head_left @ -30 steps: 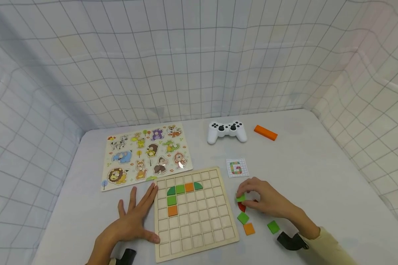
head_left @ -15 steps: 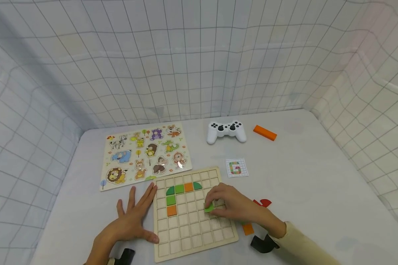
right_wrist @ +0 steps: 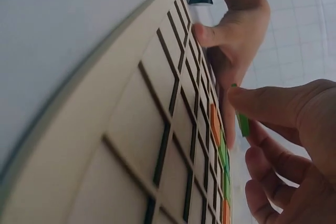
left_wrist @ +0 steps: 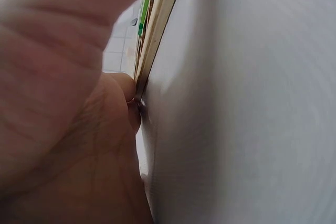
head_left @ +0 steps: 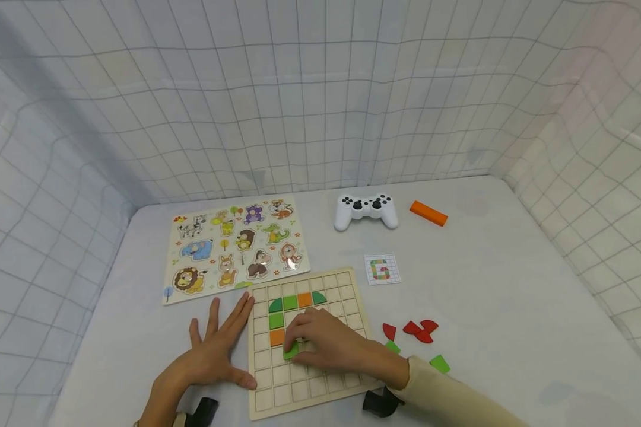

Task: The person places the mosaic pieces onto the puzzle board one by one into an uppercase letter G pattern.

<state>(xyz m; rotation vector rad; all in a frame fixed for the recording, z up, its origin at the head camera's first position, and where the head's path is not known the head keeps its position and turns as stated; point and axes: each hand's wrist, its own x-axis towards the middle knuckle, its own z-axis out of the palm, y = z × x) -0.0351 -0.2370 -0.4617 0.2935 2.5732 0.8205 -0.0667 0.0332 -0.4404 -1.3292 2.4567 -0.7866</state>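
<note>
A wooden grid board [head_left: 320, 382] lies on the table, with green and orange tiles set in its upper left cells. My right hand [head_left: 331, 341] pinches a light green square tile [head_left: 291, 351] between thumb and fingers, over the board just below and right of the orange tile [head_left: 277, 337]. In the right wrist view the green tile [right_wrist: 243, 123] is held tilted above the grid. My left hand [head_left: 210, 356] lies spread on the table at the board's left edge, fingertips and thumb touching its rim. The left wrist view shows the palm [left_wrist: 79, 145] close beside the board's edge [left_wrist: 157, 30].
Right of the board lie several red quarter-round pieces [head_left: 424, 336] and a green tile [head_left: 440, 363]. Behind are a pattern card [head_left: 382, 270], a white game controller [head_left: 366, 212], an orange bar [head_left: 429, 213] and an animal puzzle board [head_left: 235, 249].
My right hand has picked up the green tile from beside the board and carried it left over the grid. The left hand has stayed in place.
</note>
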